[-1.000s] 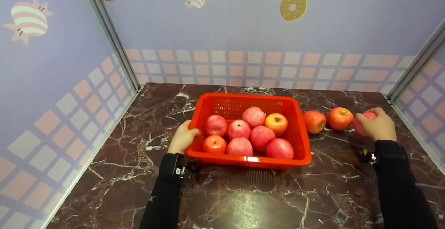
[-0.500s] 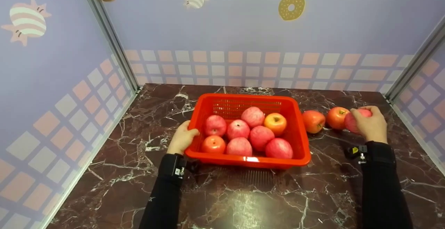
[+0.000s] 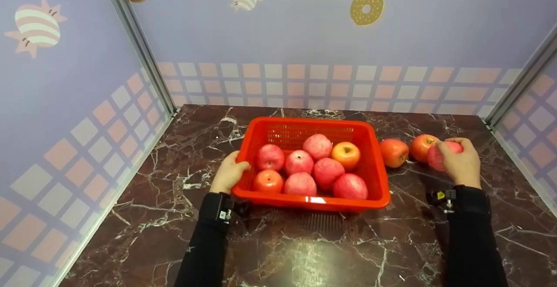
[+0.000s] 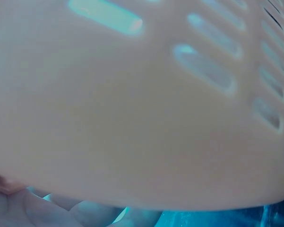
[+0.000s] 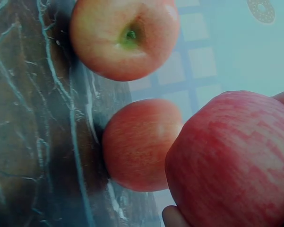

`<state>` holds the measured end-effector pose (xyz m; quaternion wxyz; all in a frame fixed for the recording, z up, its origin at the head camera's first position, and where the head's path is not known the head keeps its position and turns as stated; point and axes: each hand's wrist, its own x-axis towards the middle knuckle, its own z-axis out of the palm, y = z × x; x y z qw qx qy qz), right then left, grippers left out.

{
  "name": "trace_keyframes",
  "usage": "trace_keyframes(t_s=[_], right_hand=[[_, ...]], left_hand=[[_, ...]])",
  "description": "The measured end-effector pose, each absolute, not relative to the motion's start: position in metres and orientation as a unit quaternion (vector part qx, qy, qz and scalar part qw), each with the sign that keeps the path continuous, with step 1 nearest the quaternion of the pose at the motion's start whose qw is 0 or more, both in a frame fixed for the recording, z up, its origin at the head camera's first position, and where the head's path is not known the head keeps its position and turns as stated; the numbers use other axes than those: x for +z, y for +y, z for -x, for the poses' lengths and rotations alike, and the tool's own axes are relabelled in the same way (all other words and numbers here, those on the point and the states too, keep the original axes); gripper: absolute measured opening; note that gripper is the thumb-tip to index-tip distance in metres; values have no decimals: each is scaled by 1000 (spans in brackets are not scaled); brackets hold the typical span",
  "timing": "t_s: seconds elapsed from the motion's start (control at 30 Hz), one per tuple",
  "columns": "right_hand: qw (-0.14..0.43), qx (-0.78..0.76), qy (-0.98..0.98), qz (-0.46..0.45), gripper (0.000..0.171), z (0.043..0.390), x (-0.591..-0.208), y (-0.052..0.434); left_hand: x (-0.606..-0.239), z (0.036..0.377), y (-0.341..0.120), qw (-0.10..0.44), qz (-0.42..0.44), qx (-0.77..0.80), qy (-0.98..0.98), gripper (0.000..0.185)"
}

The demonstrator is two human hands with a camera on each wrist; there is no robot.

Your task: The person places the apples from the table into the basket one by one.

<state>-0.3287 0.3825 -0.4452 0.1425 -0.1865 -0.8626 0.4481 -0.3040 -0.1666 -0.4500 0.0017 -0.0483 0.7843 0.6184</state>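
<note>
A red plastic basket [image 3: 313, 200] holds several pinkish-red apples [image 3: 328, 173] and a yellowish one [image 3: 346, 155]. My left hand [image 3: 228, 173] grips its left rim, thumb over the edge. Close up in the left wrist view, the basket's slotted wall [image 4: 123, 123] fills the picture, with fingers [image 4: 42, 208] at the bottom. My right hand [image 3: 465, 163] holds a pinkish-red apple [image 3: 438, 156], fingers curled round it. In the right wrist view that held apple [image 5: 236, 161] appears large, close to two orange-red apples. Its gap from the nearest one cannot be judged.
Two orange-red apples stand on the dark marbled table [image 3: 174, 234] right of the basket: one [image 3: 394, 153] by its wall, another [image 3: 422, 147] beside my right hand. Patterned panels [image 3: 322, 30] enclose the table at the back and both sides.
With the pinkish-red apple in it, my right hand has moved left, to the nearer of the two orange-red apples. My left hand and the basket have stayed in place.
</note>
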Motion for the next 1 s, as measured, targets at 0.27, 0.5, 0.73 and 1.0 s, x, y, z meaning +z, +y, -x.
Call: trace_keyframes(t_s=[0.27, 0.5, 0.73, 1.0], right_hand=[[141, 459, -857, 188, 57, 327, -443, 377], [159, 467, -851, 181, 52, 321, -434, 368], [182, 465, -854, 146, 50, 315, -421, 352], [201, 463, -859, 84, 49, 304, -409, 331]], left_hand=[[-447, 301, -168, 1, 47, 612, 789, 43], [-448, 303, -166, 4, 46, 604, 796, 40], [-449, 304, -166, -1, 42, 600, 799, 40], [-449, 304, -167, 1, 48, 608, 793, 39]])
